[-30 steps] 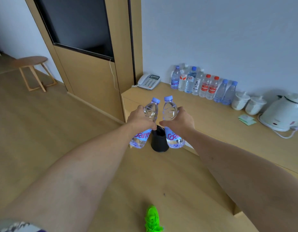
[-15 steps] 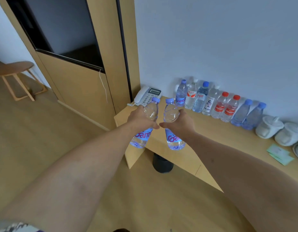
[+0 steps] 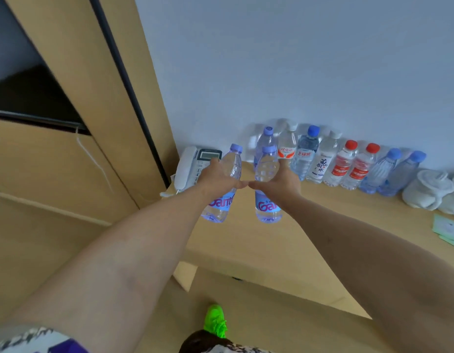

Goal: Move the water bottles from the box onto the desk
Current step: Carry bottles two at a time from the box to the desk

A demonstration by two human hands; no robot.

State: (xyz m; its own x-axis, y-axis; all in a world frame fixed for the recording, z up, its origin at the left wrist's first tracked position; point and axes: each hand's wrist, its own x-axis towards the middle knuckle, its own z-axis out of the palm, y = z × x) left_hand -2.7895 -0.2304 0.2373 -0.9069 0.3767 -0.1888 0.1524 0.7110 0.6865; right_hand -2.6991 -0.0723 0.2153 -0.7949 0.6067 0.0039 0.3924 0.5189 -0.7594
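Both hands gripping water bottles (image 3: 222, 184) over desk (image 3: 246, 240), clear water inside

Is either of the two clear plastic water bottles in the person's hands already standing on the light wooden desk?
No: the left hand and the right hand each hold a clear plastic bottle above the light wooden desk.

Bottle row (image 3: 330, 161) at desk (image 3: 271, 240) rear by wall; phone (image 3: 192, 166) left of row, cups (image 3: 429, 189) right.

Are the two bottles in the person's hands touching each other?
Apart. The head view shows bare desk between the left bottle and the right bottle.
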